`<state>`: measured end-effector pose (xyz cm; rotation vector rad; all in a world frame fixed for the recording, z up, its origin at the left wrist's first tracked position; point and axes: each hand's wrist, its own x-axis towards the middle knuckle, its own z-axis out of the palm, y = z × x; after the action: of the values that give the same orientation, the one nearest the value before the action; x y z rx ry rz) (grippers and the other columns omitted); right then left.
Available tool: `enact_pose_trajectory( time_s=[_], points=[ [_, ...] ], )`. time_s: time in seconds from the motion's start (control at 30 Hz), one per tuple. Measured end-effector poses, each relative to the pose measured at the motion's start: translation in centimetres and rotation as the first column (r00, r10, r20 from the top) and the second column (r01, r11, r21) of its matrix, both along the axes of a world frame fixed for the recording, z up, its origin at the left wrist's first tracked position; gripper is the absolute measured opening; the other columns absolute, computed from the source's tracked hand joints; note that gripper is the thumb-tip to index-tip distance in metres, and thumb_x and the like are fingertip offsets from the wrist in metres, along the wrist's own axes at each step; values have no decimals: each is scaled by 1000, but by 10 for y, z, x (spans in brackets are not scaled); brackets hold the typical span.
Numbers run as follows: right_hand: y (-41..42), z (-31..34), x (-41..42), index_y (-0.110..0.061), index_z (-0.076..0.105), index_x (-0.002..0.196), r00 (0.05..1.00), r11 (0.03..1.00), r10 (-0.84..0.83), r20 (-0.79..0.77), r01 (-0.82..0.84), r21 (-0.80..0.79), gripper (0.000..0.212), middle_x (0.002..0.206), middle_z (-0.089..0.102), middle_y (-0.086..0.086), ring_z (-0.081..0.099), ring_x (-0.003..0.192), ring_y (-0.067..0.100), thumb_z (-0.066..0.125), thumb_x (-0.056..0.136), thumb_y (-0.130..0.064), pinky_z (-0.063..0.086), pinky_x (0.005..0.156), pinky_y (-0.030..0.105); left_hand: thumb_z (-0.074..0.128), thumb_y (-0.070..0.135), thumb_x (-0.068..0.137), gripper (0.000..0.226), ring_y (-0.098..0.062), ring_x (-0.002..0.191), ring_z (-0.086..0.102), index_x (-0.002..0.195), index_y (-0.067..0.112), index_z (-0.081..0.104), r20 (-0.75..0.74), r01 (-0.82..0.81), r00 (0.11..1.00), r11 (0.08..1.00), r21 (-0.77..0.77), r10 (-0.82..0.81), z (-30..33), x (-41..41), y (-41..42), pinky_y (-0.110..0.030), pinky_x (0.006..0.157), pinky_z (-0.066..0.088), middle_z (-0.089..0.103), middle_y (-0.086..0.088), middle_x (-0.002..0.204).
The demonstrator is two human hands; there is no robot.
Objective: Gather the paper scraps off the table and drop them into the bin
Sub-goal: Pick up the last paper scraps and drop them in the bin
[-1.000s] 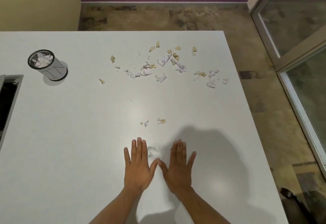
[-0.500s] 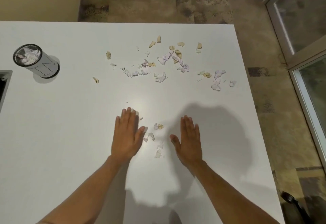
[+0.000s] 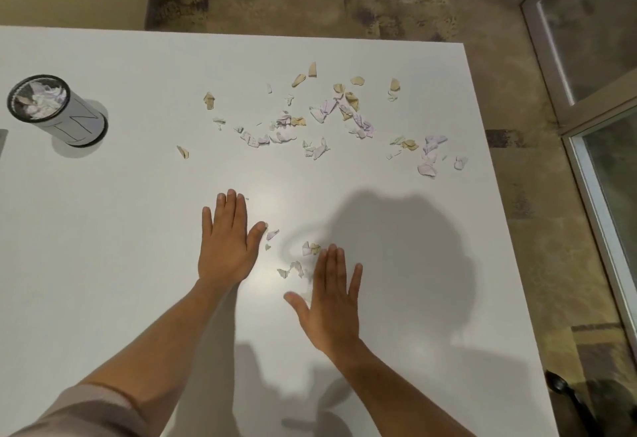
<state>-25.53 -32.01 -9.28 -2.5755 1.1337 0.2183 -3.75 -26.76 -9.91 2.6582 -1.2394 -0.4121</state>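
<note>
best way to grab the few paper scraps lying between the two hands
Treat the small scraps as one loose pile rather than picking each. They lie flat and thin on the table, so there is no edge to pinch. Probably best to slide the left hand in from the left and the right hand from the right, bunch them, then close the fingers around the heap.
</note>
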Motion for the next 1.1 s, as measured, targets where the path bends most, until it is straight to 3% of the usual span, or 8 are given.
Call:
enact_pose_trajectory(
  time_s=[0.23, 0.4, 0.53, 0.63, 0.7, 0.83, 0.97, 1.1],
  points=[
    [-24, -3, 55, 0, 23, 151, 999, 999, -41, 21, 42, -35, 88, 158, 25, 20, 14, 149, 32, 28, 95, -67, 11, 111, 69, 12, 51, 102, 69, -22, 152, -3, 155, 6, 13, -3, 7, 1000, 1000, -12, -7, 1, 1, -2, -48, 122, -2, 6, -10, 164],
    [-40, -5, 72, -4, 13, 154, 1000, 998, 16, 7, -16, -56, 88, 162, 14, 14, 3, 151, 26, 13, 95, -69, 5, 114, 66, 11, 48, 102, 66, -21, 152, -3, 155, 7, 15, -9, 20, 1000, 1000, -15, -20, 1, 3, -1, -47, 123, -2, 8, -10, 164],
    [-62, 1, 71, -14, -3, 155, 977, 998, 57, 205, -60, 6, 83, 164, 1, 3, -8, 150, 15, 7, 95, -70, -2, 120, 52, 14, 47, 103, 64, -22, 152, 0, 153, 8, 21, -124, 3, 992, 992, -129, -20, 7, 7, 2, -46, 123, 2, 13, -6, 163],
    [-90, 9, 61, -15, 4, 155, 946, 998, -58, 319, 56, 16, 78, 163, 9, 2, -1, 151, 13, 15, 97, -66, 1, 122, 40, 15, 50, 102, 65, -31, 148, 18, 142, 5, 39, -164, -62, 986, 973, -224, 25, 16, 21, 0, -51, 119, 18, 32, -14, 154],
    [-113, 11, 50, -12, 14, 154, 920, 982, -178, 350, 187, 7, 77, 161, 19, 6, 8, 150, 17, 17, 98, -64, 10, 122, 39, 19, 50, 101, 63, -33, 146, 21, 137, 4, 44, -152, -127, 984, 959, -254, 90, 20, 33, -9, -51, 118, 20, 37, -17, 150],
    [-164, 11, 22, -16, 25, 152, 851, 909, -377, 365, 416, -31, 73, 160, 25, 7, 16, 148, 21, 23, 97, -63, 16, 121, 39, 35, 45, 98, 59, -38, 147, 18, 139, 3, 42, -99, -269, 963, 917, -295, 251, 26, 60, -33, -51, 116, 20, 30, -21, 154],
    [-218, 8, -1, -17, 31, 149, 784, 825, -492, 378, 559, -85, 67, 159, 25, 13, 20, 147, 29, 33, 97, -59, 22, 118, 46, 34, 57, 94, 74, -39, 148, 10, 145, 3, 33, -114, -340, 940, 907, -249, 321, 22, 96, -61, -52, 119, 11, 21, -26, 156],
    [-259, 2, -11, -17, 24, 152, 750, 772, -582, 314, 631, -76, 76, 161, 15, 14, 13, 148, 33, 39, 93, -63, 20, 118, 52, 30, 66, 91, 90, -41, 149, -2, 153, 3, 14, -115, -378, 925, 908, -183, 362, 14, 117, -87, -53, 120, 3, 4, -29, 159]
  ],
)
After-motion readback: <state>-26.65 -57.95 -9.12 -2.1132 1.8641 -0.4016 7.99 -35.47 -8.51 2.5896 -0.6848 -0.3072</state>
